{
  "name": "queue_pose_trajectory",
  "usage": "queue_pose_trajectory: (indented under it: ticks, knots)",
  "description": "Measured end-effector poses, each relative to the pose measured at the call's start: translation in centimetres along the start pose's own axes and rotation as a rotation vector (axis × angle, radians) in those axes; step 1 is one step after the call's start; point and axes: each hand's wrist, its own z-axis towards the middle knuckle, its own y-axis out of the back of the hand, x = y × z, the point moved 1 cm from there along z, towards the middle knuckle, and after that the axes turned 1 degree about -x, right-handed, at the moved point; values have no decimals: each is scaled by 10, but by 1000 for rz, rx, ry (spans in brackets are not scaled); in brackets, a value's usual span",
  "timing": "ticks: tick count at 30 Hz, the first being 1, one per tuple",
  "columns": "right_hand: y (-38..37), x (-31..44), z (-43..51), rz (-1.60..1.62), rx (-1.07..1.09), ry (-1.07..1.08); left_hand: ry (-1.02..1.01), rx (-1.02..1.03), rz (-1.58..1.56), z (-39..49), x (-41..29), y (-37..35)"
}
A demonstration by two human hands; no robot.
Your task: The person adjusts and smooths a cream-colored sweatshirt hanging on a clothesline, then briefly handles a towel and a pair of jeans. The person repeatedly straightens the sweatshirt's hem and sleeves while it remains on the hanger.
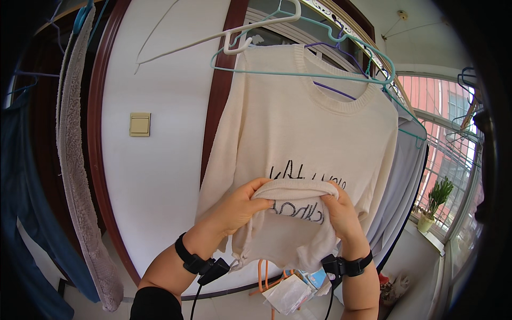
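A cream knit sweater (316, 132) with dark stitched lettering hangs before me on a purple hanger (334, 90). My left hand (242, 206) pinches the left part of its gathered lower hem, thumb below and fingers behind the fabric. On the right, my right hand (340, 212) grips the same hem, so a band of cloth stretches between both hands. The hem is turned up, and the back of the lettering shows on the inside. Part of the front lettering is hidden behind the raised fold.
Overhead are a teal hanger (296, 74) and a white hanger (200, 42). Grey clothing (392, 176) hangs behind the sweater. A fleecy cloth (82, 192) and blue trousers (36, 192) hang at left. Below stands an orange-legged stool (264, 276) with papers. A potted plant (438, 198) is by the window.
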Motion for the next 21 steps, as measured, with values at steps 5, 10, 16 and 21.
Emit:
queue_pose_trajectory:
  ticks: [5,10,16,21]
  knots:
    - [-3,0,1,19,1,3,-1,-11,-8,2,2,3]
    - [-2,-2,2,26,2,11,-10,-24,9,4,5,4]
    - [-1,-6,3,48,0,-2,-11,-41,31,4,6,4]
    - [1,-8,5,13,-7,0,-4,-52,37,4,5,2]
